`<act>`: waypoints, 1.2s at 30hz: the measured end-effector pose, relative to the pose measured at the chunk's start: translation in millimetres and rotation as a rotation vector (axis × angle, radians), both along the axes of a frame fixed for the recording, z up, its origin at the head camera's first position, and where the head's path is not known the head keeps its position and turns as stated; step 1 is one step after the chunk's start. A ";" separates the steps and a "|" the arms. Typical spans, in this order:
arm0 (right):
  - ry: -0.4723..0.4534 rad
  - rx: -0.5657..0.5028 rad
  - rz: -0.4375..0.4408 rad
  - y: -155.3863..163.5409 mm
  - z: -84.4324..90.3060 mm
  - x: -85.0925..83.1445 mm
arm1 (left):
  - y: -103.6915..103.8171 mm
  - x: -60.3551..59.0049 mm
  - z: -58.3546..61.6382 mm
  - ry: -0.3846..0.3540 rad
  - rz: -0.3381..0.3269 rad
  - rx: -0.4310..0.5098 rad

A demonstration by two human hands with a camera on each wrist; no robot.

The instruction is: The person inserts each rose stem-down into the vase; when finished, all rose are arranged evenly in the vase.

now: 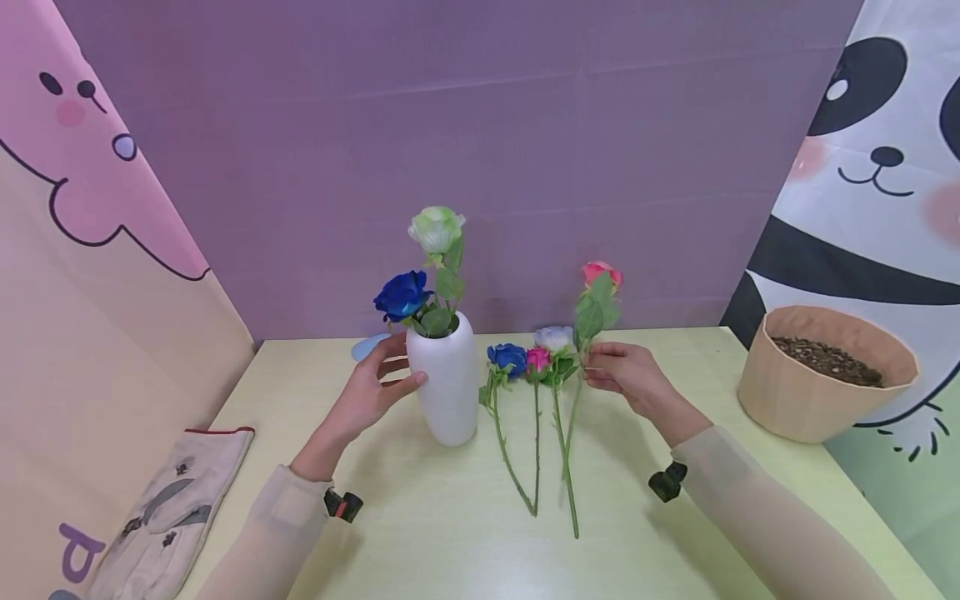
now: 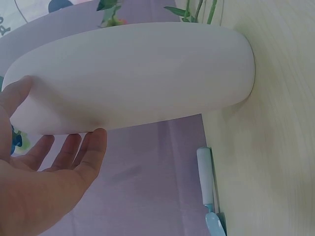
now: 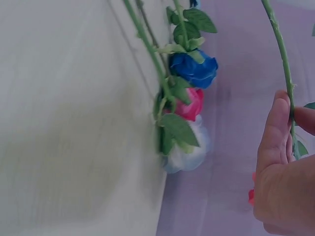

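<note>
My left hand [image 1: 372, 390] grips the upper part of a white vase [image 1: 447, 387], thumb on the near side and fingers on the far side. The vase stands on the table [image 1: 420, 533], holding a blue rose [image 1: 402, 296] and a pale green-white rose [image 1: 437, 230]. To the right, my right hand [image 1: 628, 375] pinches the green stem [image 3: 281, 46] of a coral-pink rose [image 1: 602, 273], held upright with its bloom above the fingers. Between the hands lie a blue rose [image 1: 508, 359], a small pink rose [image 1: 537, 359] and a pale lavender-white rose [image 1: 555, 337], stems toward me.
A tan pot [image 1: 795, 400] with dark soil stands at the right table edge. Folded light gloves [image 1: 176, 508] lie at the left edge. Behind the vase rests a small trowel [image 2: 205, 177] with a light-blue blade. A purple cloth [image 1: 487, 150] hangs behind the table.
</note>
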State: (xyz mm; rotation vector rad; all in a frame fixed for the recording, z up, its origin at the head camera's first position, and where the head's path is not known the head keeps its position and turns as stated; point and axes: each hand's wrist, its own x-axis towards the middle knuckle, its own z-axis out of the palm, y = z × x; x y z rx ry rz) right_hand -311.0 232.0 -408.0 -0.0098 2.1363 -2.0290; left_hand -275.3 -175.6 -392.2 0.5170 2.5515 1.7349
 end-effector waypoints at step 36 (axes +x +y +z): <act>0.145 -0.154 -0.114 -43.8 69.6 8.1 | -0.9 0.6 -0.8 0.002 0.001 -0.013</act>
